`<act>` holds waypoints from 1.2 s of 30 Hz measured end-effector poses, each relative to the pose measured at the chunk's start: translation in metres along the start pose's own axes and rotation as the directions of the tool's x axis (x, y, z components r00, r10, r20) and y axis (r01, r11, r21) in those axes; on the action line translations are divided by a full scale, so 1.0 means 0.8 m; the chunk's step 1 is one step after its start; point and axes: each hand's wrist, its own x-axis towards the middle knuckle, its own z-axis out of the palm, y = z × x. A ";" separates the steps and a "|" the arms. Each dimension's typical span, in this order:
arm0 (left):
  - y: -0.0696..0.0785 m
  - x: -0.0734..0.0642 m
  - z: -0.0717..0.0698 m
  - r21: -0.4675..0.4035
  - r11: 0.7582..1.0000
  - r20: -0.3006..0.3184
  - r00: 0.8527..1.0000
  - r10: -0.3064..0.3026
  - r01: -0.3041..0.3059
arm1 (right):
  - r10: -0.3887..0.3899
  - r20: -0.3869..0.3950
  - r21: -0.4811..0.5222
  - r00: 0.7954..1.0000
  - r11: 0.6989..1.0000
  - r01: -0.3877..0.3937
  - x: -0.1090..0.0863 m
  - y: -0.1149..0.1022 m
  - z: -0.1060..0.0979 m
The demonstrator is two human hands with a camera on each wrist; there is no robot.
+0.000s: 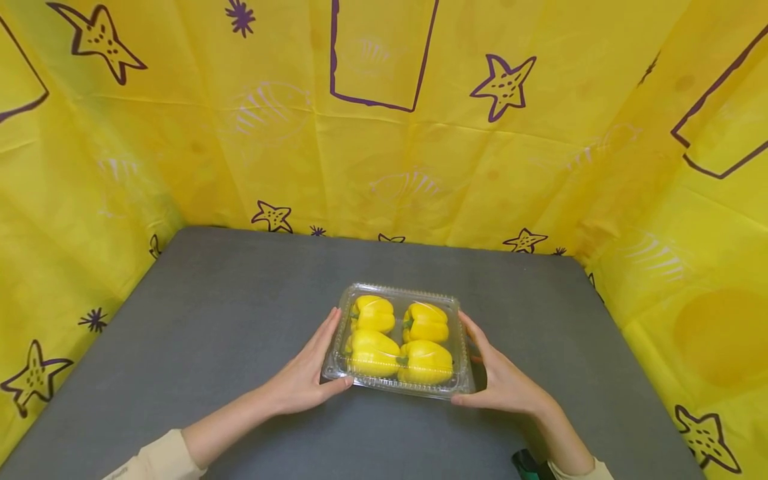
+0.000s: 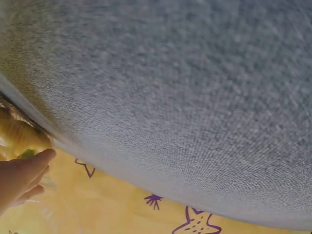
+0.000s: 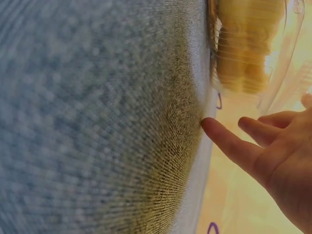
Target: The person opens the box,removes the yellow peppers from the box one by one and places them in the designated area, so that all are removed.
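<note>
the left hand has its thumb at the lower left corner of a clear, ribbed plastic clamshell container and its fingers along the left side, gripping that corner between them. the right hand is opened fairly wide, thumb against the lower right corner, fingers reaching up the right side; the right wrist view shows those fingers spread and nearly straight, and how firmly they press cannot be told.

the container sits just below and right of the middle of the head view, its lid down over four glossy yellow bell peppers in two rows of two, some with green stems showing. whether its base touches the table cannot be told.

cream sleeves end on both forearms at the bottom of the frame. beside the right forearm, at the lower right, is a partly hidden dark green object. around the container spreads a grey, cloth-textured table, and across the top and both sides hangs a bright yellow fabric backdrop with purple starfish drawings.
</note>
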 end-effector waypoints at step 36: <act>-0.010 0.007 0.002 -0.106 0.993 0.035 0.998 0.056 -0.052 | -0.050 -0.014 0.012 0.999 0.999 0.050 0.002 -0.031 -0.004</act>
